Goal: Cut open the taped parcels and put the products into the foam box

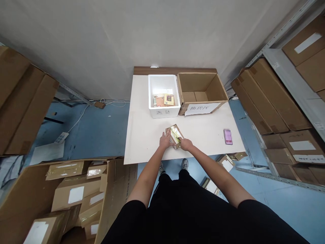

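Observation:
A small brown parcel box with a yellow-green packet on top lies near the front edge of the white table. My left hand rests against the box's left side with its fingers stretched out. My right hand is curled around the box's near right corner. Behind them stand a white foam box holding a few small packets and an open cardboard box with a paper label on its front.
A pink phone lies on the table's right part. A big open carton full of parcels stands on the floor at lower left. Metal shelves with cardboard boxes line the right; stacked boxes fill the left.

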Demonstrator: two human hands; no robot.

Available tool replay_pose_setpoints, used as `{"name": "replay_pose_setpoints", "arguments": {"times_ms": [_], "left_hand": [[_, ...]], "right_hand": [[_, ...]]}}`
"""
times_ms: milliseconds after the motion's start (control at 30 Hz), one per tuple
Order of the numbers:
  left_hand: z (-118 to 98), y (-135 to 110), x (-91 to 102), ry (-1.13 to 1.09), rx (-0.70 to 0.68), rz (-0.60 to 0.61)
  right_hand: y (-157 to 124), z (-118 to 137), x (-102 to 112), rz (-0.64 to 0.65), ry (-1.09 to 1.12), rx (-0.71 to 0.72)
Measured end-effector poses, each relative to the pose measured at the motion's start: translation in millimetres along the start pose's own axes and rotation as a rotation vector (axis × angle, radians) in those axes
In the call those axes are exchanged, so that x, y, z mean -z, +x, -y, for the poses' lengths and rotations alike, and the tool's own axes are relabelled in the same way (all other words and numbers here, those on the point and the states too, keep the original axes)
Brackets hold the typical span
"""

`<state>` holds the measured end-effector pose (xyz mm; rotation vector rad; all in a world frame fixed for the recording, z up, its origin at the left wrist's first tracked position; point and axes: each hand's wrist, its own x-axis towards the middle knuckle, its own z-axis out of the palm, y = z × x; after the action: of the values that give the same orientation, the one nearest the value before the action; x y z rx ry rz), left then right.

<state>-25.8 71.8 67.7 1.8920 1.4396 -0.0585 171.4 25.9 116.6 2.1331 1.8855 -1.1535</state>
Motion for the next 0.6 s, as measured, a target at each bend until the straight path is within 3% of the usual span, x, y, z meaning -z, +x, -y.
{"name": "replay_pose_setpoints", "arguments": {"times_ms": [233, 400, 467, 600], "left_hand": [[-5.6, -3.9, -0.8, 0.078, 0.048, -0.018], [-14.7, -8.4, -8.1, 0.066, 0.102, -0.049], [-20.7, -10.8, -14.5, 0.051, 0.145, -0.084], [-35.2, -19.3, -31.2, 0.017, 0.196, -0.174]], "right_hand": [[-23.1, -14.7, -11.6, 0.043, 0.067, -0.101], [-31.7, -40.3, 6.4, 0.057, 0.068, -0.084], [-38.7, -60.5, 17.4, -0.011, 0.17, -0.095], [-41.0, -89.3, 26.1, -0.283, 0.433, -0.117]]}}
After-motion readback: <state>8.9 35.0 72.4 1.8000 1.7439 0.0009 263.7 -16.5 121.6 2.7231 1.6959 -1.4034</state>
